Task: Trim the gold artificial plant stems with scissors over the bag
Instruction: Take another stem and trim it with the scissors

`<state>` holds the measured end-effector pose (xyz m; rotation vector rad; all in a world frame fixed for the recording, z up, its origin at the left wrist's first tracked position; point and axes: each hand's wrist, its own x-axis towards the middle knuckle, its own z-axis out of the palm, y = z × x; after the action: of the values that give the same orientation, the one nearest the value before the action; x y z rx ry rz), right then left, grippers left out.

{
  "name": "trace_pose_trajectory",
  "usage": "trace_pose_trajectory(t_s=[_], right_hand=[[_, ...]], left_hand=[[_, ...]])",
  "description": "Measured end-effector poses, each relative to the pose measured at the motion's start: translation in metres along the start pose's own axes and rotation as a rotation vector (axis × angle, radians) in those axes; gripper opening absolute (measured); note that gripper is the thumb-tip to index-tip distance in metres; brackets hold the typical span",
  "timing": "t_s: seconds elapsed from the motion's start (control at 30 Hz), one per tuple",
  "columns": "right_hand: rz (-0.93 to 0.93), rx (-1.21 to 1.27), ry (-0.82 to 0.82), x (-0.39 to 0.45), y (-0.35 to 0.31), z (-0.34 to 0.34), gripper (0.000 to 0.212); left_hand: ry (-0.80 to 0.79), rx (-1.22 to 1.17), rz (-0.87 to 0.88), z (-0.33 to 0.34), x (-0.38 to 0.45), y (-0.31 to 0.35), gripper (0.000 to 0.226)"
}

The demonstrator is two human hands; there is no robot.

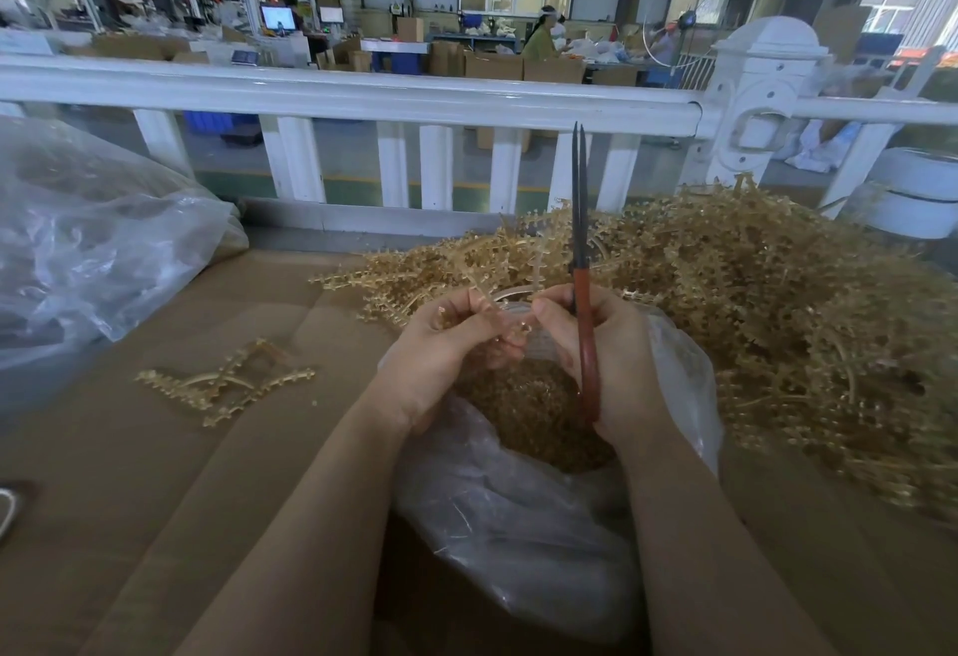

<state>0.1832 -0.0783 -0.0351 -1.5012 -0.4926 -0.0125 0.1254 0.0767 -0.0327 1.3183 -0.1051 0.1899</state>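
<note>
**Two hands at work over an open bag of gold trimmings**

Two wide things fill most of the view: a brown cardboard-covered table (155, 448) and, along its far edge, a white railing (363, 95). On the right side of the table lies a big heap of gold plant stems (777, 303), reaching from the railing toward the near edge. At the far left sits a large clear plastic sack (88, 251), crumpled and partly filled.

Just in front of the person, a smaller clear bag (518, 515) stands open on the table, touching the heap on its right side; small gold trimmings (534, 412) lie inside it. A few loose stems (223, 380) lie crossed on the table, left of the bag and apart from it.

Both hands hover above the bag's mouth. The left hand (440, 349) pinches a gold stem piece (497, 313) between thumb and curled fingers. The right hand (606, 355) is wrapped around the red handles of the scissors (580, 240), whose dark blades point straight up, nearly together, in front of the railing. The right thumb meets the left fingertips at the stem piece.
</note>
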Motion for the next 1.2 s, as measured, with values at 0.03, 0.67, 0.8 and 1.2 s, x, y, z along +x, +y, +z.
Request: trace_pose_trajectory(t_s=[0.03,0.67,0.8,1.2], right_hand=[[0.004,-0.016,0.013,0.0,0.001,0.001,0.012],[-0.085,-0.28,0.052,-0.004,0.001,-0.002,0.045],[-0.136,-0.566,-0.036,-0.008,0.002,-0.004,0.054],[-0.166,-0.905,-0.126,-0.004,0.008,-0.007,0.061]], left_hand=[[-0.002,0.005,0.002,0.0,0.0,0.0,0.01],[0.34,-0.185,0.094,-0.012,0.006,0.002,0.022],[0.433,-0.065,0.14,-0.017,0.008,0.001,0.024],[0.385,0.038,0.173,-0.021,0.009,-0.001,0.018]])
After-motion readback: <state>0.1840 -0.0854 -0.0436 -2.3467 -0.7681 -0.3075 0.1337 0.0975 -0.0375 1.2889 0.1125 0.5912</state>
